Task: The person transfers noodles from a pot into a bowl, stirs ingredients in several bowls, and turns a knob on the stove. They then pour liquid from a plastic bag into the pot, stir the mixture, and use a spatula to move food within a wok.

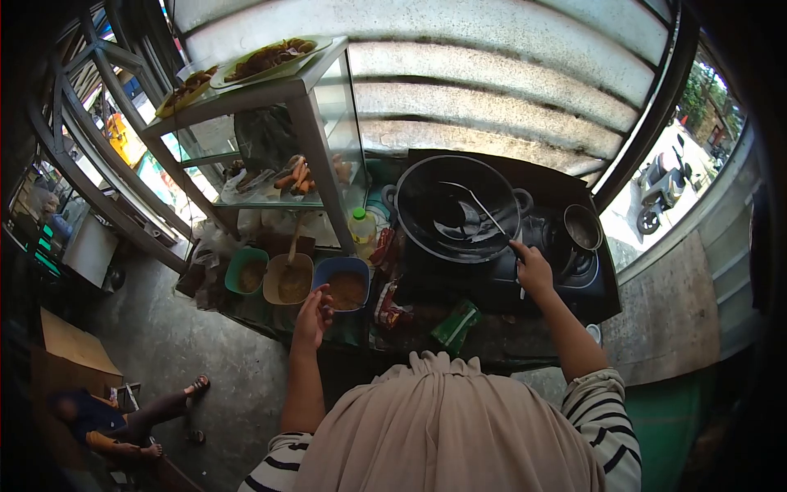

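Note:
My right hand [534, 269] is closed around the black handle of a long metal spatula [490, 215]. Its far end reaches into a large dark wok [420, 243] on the stove; glossy reflections make the wok's contents hard to tell. My left hand [312, 318] is raised at the near edge of a blue bowl [363, 285] of brownish seasoning. Its fingers are curled together, and whatever they may hold is hidden. Beside that bowl stand a cream bowl [274, 289] with a wooden-handled spoon [294, 238] in it and a green bowl [234, 273].
A glass display case [320, 123] with plates of food on top rises at the left. Right of the wok sits a small pan [583, 228]. Packets, one green [457, 326], lie along the counter's front. A seated person [123, 426] is at lower left.

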Motion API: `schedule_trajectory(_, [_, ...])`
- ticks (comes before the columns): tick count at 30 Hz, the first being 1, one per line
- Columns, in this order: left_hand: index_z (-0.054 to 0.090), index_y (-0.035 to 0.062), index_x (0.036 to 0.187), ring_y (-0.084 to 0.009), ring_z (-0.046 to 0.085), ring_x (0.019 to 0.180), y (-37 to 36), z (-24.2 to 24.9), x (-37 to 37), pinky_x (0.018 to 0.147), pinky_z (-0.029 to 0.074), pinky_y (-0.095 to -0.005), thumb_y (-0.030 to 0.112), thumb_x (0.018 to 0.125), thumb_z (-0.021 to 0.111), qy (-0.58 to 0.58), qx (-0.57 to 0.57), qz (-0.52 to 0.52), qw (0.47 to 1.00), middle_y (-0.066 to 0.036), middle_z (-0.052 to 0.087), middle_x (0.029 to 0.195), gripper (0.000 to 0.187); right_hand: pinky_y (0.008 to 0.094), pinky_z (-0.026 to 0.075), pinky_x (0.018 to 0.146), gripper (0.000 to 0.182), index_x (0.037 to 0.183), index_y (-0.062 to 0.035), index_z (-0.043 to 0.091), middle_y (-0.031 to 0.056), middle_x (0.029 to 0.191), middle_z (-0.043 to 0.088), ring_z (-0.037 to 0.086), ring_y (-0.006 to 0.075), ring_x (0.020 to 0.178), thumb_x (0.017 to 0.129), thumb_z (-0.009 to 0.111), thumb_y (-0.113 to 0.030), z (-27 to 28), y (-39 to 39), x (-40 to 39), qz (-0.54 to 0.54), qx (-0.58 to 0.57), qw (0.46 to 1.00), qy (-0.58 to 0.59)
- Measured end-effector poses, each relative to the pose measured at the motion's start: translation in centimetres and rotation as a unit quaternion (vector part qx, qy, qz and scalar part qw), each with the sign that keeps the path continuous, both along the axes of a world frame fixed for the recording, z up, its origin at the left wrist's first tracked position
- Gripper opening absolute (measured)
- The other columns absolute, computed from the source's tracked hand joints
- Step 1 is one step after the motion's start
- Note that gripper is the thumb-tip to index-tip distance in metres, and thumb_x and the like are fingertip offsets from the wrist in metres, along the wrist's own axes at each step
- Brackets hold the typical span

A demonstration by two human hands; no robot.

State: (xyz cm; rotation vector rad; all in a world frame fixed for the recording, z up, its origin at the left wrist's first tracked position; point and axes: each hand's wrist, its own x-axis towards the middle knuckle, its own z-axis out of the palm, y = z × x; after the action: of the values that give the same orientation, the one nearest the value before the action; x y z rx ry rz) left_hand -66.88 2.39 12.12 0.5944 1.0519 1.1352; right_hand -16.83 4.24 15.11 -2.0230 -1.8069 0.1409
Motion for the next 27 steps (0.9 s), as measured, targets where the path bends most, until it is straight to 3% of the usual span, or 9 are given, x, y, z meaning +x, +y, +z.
schedule_trajectory(12, [0.052, 0.0161, 0.120, -0.0064, 0.049, 0.070, 2.3, 1.0, 5.5, 0.058, 0.036, -0.0213, 0.030, 0.095, 0.046, 0.021, -0.011, -0.063, 0.998, 0.006, 0.055, 0.085, 0.029, 0.0410, 0.050, 0.071, 0.058, 0.125, -0.0296, 0.054, 0.0124, 0.098, 0.051, 0.060, 0.0322, 0.084, 0.075, 0.051, 0.000, -0.5, -3.7, -3.2, 0.006, -0.034, 0.999, 0.002])
schedule_trajectory(16, [0.051, 0.0155, 0.121, -0.0066, 0.049, 0.070, 2.7, 1.2, 8.9, 0.058, 0.036, -0.0213, 0.029, 0.095, 0.045, 0.030, -0.020, -0.096, 0.995, 0.006, 0.056, 0.085, 0.030, 0.0371, 0.050, 0.072, 0.057, 0.131, -0.0277, 0.047, 0.0131, 0.104, 0.049, 0.059, 0.0303, 0.081, 0.078, 0.060, -0.012, -1.7, -4.1, -1.4, 0.045, -0.019, 0.994, 0.094])
schedule_trajectory(18, [0.051, 0.0153, 0.121, -0.0066, 0.049, 0.070, 2.7, 0.9, 10.6, 0.057, 0.036, -0.0213, 0.029, 0.095, 0.045, 0.023, -0.022, -0.118, 0.993, 0.006, 0.056, 0.085, 0.030, 0.0333, 0.047, 0.066, 0.045, 0.126, -0.0245, 0.051, 0.0085, 0.099, 0.050, 0.056, 0.0228, 0.073, 0.083, 0.060, -0.016, -3.0, -4.3, -0.4, 0.077, 0.102, 0.955, 0.266])
schedule_trajectory(19, [0.051, 0.0152, 0.121, -0.0066, 0.049, 0.069, 2.7, 0.7, 11.5, 0.057, 0.036, -0.0213, 0.028, 0.096, 0.045, 0.014, -0.024, -0.134, 0.991, 0.006, 0.056, 0.085, 0.030, 0.0333, 0.047, 0.066, 0.045, 0.126, -0.0245, 0.051, 0.0085, 0.099, 0.050, 0.056, 0.0228, 0.073, 0.083, 0.060, -0.016, -4.6, -4.4, 0.6, 0.074, 0.103, 0.955, 0.267])
schedule_trajectory(21, [0.051, 0.0151, 0.121, -0.0066, 0.049, 0.069, 2.7, 0.2, 13.3, 0.056, 0.036, -0.0211, 0.028, 0.096, 0.045, 0.009, -0.029, -0.141, 0.990, 0.006, 0.056, 0.084, 0.029, 0.0292, 0.041, 0.055, 0.038, 0.121, -0.0190, 0.051, 0.0035, 0.090, 0.050, 0.052, 0.0163, 0.064, 0.085, 0.061, -0.027, -8.6, -5.5, 2.8, -0.122, 0.089, 0.759, 0.634])
schedule_trajectory(22, [0.051, 0.0151, 0.121, -0.0066, 0.049, 0.069, 2.7, 0.1, 14.2, 0.056, 0.036, -0.0210, 0.028, 0.096, 0.045, 0.003, -0.035, -0.144, 0.989, 0.005, 0.056, 0.084, 0.029, 0.0292, 0.041, 0.055, 0.038, 0.121, -0.0190, 0.051, 0.0035, 0.090, 0.050, 0.052, 0.0163, 0.064, 0.085, 0.061, -0.027, -9.3, -6.8, 2.8, -0.124, 0.089, 0.758, 0.634])
schedule_trajectory(24, [0.052, 0.0149, 0.121, -0.0062, 0.049, 0.069, 2.4, -0.2, 15.9, 0.056, 0.037, -0.0206, 0.029, 0.096, 0.045, 0.004, -0.027, -0.160, 0.987, 0.005, 0.057, 0.085, 0.029, 0.0272, 0.035, 0.050, 0.035, 0.108, -0.0186, 0.051, 0.0017, 0.089, 0.052, 0.050, 0.0127, 0.063, 0.084, 0.061, -0.042, -10.4, -8.9, 2.4, -0.386, -0.015, 0.581, 0.716])
schedule_trajectory(25, [0.051, 0.0147, 0.121, -0.0070, 0.049, 0.070, 2.3, -0.4, 16.8, 0.058, 0.038, -0.0214, 0.030, 0.096, 0.045, 0.014, -0.031, -0.176, 0.984, 0.004, 0.057, 0.086, 0.030, 0.0272, 0.035, 0.050, 0.035, 0.108, -0.0186, 0.051, 0.0017, 0.089, 0.052, 0.050, 0.0127, 0.063, 0.084, 0.061, -0.042, -10.9, -8.7, 2.9, -0.388, -0.017, 0.579, 0.717])
schedule_trajectory(27, [0.050, 0.0144, 0.122, -0.0079, 0.050, 0.070, 1.7, -0.3, 18.9, 0.060, 0.039, -0.0223, 0.030, 0.096, 0.045, 0.024, -0.039, -0.191, 0.981, 0.004, 0.057, 0.087, 0.031, 0.0255, 0.033, 0.049, 0.044, 0.107, -0.0170, 0.050, 0.0003, 0.089, 0.052, 0.049, 0.0128, 0.062, 0.082, 0.060, -0.051, -12.8, -8.0, 4.1, -0.388, -0.216, 0.476, 0.759])
